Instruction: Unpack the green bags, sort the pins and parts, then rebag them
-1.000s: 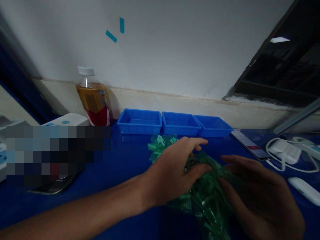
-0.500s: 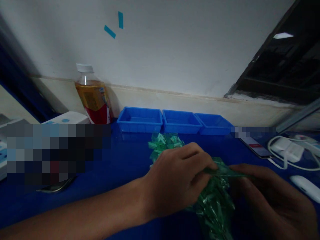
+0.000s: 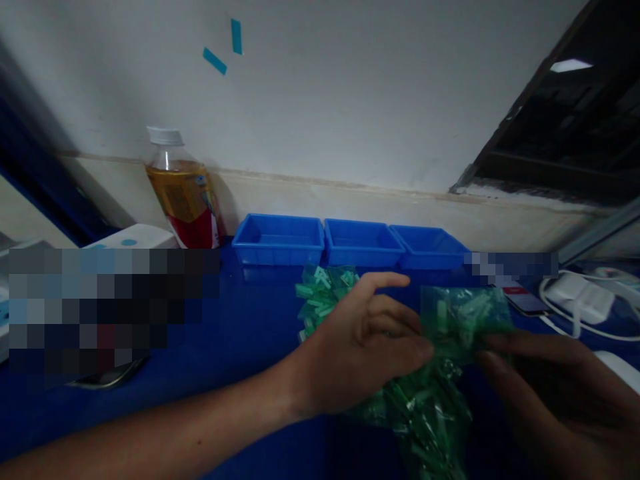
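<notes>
A clear green plastic bag (image 3: pixel 440 373) filled with small green parts lies on the blue table (image 3: pixel 235 347) in front of me. My left hand (image 3: pixel 360 347) pinches the bag's left side with thumb and fingers, its index finger stretched forward. On the bag's right side my right hand (image 3: pixel 545 393) grips it, lifting the upper end. A loose heap of green parts (image 3: pixel 323 297) rests on the table just behind my left hand.
Three blue trays (image 3: pixel 280 241) (image 3: pixel 361 245) (image 3: pixel 427 248) stand in a row by the wall. A drink bottle (image 3: pixel 183 193) stands left of them. A phone (image 3: pixel 520 297), a white charger with cable (image 3: pixel 580 300) and a white object (image 3: pixel 620 370) lie at the right.
The bag's upper end has been raised and spread between my hands. My left index finger has stretched out again. The view has shifted slightly.
</notes>
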`<move>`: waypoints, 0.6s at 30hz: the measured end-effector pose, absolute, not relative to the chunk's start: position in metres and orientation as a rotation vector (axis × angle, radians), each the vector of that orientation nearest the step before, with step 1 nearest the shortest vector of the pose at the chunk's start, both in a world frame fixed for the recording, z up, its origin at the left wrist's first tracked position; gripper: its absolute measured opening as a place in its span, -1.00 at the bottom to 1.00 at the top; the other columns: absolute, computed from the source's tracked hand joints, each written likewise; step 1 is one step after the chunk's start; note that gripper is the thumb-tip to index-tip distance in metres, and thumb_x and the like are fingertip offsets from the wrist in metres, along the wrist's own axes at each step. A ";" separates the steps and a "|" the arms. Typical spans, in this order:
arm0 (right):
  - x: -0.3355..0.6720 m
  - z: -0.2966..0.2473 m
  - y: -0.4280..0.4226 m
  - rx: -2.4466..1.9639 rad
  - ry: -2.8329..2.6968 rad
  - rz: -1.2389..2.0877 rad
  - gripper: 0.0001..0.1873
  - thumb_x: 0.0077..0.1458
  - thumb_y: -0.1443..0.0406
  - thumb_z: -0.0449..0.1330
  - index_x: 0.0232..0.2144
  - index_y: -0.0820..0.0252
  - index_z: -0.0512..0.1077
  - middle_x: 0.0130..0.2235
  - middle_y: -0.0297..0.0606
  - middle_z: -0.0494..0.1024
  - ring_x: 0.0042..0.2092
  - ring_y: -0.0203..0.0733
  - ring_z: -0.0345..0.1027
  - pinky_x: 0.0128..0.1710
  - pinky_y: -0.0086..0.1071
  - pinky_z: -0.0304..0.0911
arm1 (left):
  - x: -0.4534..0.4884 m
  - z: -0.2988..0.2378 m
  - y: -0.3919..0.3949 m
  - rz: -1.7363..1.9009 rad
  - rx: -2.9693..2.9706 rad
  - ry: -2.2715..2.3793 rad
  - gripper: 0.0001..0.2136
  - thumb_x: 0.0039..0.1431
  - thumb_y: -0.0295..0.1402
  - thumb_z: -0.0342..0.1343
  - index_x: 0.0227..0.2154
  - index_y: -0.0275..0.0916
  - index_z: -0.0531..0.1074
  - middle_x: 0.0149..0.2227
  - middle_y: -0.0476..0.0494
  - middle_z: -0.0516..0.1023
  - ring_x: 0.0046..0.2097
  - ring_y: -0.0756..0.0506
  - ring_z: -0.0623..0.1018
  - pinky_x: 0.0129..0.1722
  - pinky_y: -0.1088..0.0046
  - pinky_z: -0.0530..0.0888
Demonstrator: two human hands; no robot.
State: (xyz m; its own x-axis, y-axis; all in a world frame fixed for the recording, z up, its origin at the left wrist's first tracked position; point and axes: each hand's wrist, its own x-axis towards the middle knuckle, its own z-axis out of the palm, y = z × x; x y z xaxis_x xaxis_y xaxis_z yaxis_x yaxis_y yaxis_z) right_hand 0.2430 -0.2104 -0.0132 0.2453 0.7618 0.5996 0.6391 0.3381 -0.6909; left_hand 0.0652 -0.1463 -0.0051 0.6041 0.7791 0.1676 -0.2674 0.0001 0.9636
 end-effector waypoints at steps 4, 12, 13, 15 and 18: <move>0.241 -0.015 -0.208 -1.300 -1.418 0.177 -0.73 -0.12 0.27 0.31 -0.31 -0.09 0.38 -0.42 -0.38 0.54 -0.44 -0.18 0.46 -0.46 -0.38 0.46 | 0.068 -0.004 -0.146 0.859 1.565 0.590 -0.96 0.10 -0.45 0.06 -0.37 -0.33 0.34 -0.45 -0.05 0.42 -0.39 0.02 0.44 -0.41 0.50 0.37; 0.249 -0.009 -0.203 -1.432 -1.389 0.435 -0.75 -0.04 0.14 0.24 -0.24 -0.11 0.43 -0.44 -0.32 0.52 -0.50 -0.20 0.43 -0.60 -0.47 0.38 | 0.062 -0.010 -0.146 1.107 2.044 0.722 -0.92 0.08 -0.54 0.04 -0.44 -0.30 0.41 -0.48 0.00 0.40 -0.41 0.04 0.40 -0.40 0.53 0.32; 0.251 -0.010 -0.202 -1.434 -1.435 0.386 -0.83 -0.06 0.15 0.25 -0.32 -0.10 0.45 -0.45 -0.33 0.51 -0.51 -0.22 0.42 -0.62 -0.48 0.36 | 0.062 -0.011 -0.146 1.111 2.071 0.721 -0.91 0.09 -0.54 0.03 -0.43 -0.29 0.42 -0.46 -0.01 0.41 -0.40 0.04 0.40 -0.39 0.53 0.32; 0.255 -0.014 -0.204 -1.428 -1.505 0.275 -0.88 -0.10 0.16 0.28 -0.41 -0.11 0.47 -0.45 -0.36 0.51 -0.52 -0.23 0.40 -0.65 -0.50 0.34 | 0.062 -0.012 -0.145 1.123 2.063 0.749 -0.86 0.10 -0.54 0.01 -0.37 -0.26 0.46 -0.40 -0.03 0.43 -0.37 0.04 0.42 -0.38 0.54 0.34; 0.256 -0.023 -0.212 -1.513 -1.479 0.135 -0.85 -0.11 0.12 0.28 -0.38 -0.19 0.48 -0.39 -0.35 0.53 -0.42 -0.15 0.44 -0.51 -0.37 0.45 | 0.063 -0.011 -0.145 1.141 1.915 0.843 -0.83 0.11 -0.51 0.02 -0.30 -0.20 0.47 -0.38 -0.02 0.43 -0.38 0.04 0.42 -0.42 0.54 0.36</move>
State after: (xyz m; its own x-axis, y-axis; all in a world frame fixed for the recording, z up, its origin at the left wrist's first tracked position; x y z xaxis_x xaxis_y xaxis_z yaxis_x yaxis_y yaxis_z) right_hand 0.2556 -0.2119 -0.0232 0.2532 0.8120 0.5259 0.7037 0.2185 -0.6761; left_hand 0.0634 -0.1447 -0.0112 0.3885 0.8200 0.4202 0.1614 -0.5096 0.8452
